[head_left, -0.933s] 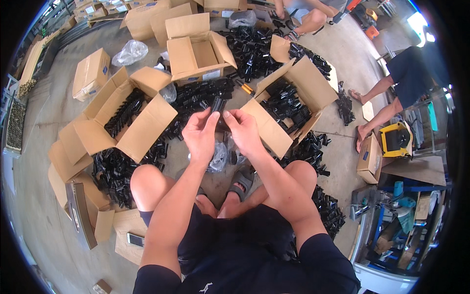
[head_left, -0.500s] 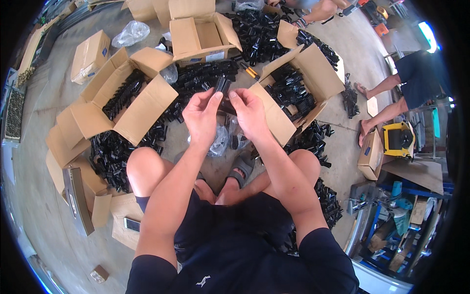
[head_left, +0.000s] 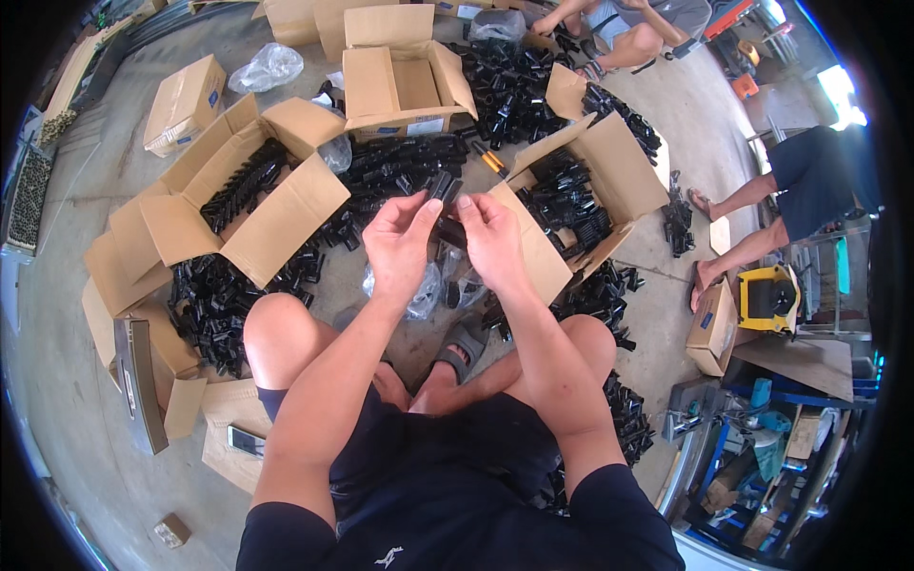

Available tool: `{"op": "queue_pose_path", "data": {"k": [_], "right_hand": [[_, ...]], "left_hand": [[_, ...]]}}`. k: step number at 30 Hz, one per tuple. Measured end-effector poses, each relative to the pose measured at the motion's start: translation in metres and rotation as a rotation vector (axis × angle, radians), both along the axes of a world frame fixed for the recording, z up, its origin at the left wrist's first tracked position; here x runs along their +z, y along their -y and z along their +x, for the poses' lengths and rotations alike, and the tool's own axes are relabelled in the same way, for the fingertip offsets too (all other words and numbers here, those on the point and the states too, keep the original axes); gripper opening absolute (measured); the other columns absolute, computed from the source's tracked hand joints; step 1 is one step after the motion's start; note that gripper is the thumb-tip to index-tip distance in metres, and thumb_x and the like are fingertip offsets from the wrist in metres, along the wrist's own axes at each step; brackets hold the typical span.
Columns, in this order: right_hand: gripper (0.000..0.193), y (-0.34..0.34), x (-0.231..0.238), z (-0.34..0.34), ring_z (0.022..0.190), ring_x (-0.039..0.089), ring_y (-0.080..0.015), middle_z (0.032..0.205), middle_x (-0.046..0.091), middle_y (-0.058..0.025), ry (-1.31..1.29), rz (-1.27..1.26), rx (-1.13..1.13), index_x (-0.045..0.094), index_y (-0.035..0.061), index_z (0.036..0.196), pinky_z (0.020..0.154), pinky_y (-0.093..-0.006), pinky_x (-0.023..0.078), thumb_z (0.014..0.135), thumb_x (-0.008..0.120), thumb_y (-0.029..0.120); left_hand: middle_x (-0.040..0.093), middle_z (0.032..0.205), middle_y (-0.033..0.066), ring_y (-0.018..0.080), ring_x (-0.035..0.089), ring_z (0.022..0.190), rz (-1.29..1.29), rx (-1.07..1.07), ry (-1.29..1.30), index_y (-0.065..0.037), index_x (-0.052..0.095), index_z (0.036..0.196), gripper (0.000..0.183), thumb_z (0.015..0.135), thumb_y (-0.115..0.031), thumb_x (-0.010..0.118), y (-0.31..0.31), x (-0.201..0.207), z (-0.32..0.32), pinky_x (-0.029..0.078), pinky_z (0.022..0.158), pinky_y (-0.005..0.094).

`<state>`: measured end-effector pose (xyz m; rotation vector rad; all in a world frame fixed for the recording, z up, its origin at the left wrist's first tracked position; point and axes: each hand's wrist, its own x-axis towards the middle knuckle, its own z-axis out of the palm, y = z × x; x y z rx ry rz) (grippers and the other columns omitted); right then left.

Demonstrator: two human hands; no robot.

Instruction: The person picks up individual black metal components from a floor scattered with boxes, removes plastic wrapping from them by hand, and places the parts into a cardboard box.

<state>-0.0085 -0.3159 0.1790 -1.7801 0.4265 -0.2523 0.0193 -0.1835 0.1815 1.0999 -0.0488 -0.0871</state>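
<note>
Both my hands meet in front of my knees around a glossy black plastic part [head_left: 443, 187]. My left hand [head_left: 398, 246] is closed on it, thumb laid along its side. My right hand [head_left: 494, 240] pinches its right side between thumb and fingers. A dark piece also shows lower between the hands; whether it belongs to the same part, I cannot tell. Below the hands lies a clear plastic bag [head_left: 424, 293]. To the left an open carton [head_left: 286, 231] contains a row of black parts, and another open carton [head_left: 624, 176] on the right contains more.
Piles of similar black parts [head_left: 400, 157] lie between the cartons. An open carton [head_left: 371, 84] stands farther off. Orange-handled tools [head_left: 490, 160] lie nearby. A phone [head_left: 246, 441] rests on cardboard at left. One person [head_left: 636, 43] crouches at the far side; another person's legs [head_left: 747, 224] stand at right.
The view has shifted slightly, and the scene sits a little lower in it. My hands keep their hold on the black part with little movement. More of the crouching person shows.
</note>
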Motion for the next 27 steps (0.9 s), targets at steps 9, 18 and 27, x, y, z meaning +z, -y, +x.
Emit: {"op": "queue_pose_path", "data": {"k": [9, 18, 27], "right_hand": [[0.023, 0.004, 0.005, -0.005, 0.078, 0.058, -0.0087, 0.088, 0.066, -0.0028, 0.043, 0.176, 0.059, 0.066, -0.0045, 0.104, 0.071, -0.0254, 0.048, 0.096, 0.068, 0.017], [0.019, 0.004, 0.012, -0.007, 0.081, 0.058, -0.01, 0.089, 0.066, -0.0036, 0.005, 0.228, 0.076, 0.066, -0.0034, 0.102, 0.071, -0.0272, 0.049, 0.095, 0.068, 0.015], [0.021, 0.006, 0.02, -0.01, 0.086, 0.061, -0.0138, 0.095, 0.064, -0.0081, -0.017, 0.15, 0.101, 0.067, -0.0042, 0.1, 0.076, -0.0295, 0.05, 0.094, 0.07, 0.016]], "left_hand": [[0.073, 0.095, 0.0059, 0.0059, 0.063, 0.081, -0.01, -0.004, -0.017, 0.004, 0.069, 0.107, 0.017, 0.092, -0.005, 0.073, 0.001, -0.002, 0.0, 0.051, 0.071, 0.0213], [0.073, 0.095, 0.0058, 0.006, 0.063, 0.08, -0.025, -0.004, -0.03, 0.004, 0.069, 0.107, 0.017, 0.092, -0.004, 0.073, 0.002, 0.001, -0.001, 0.051, 0.071, 0.0212], [0.073, 0.095, 0.0057, 0.0066, 0.063, 0.082, -0.044, -0.017, -0.022, 0.003, 0.07, 0.107, 0.017, 0.092, -0.003, 0.072, 0.004, -0.003, -0.001, 0.051, 0.074, 0.0212]]}}
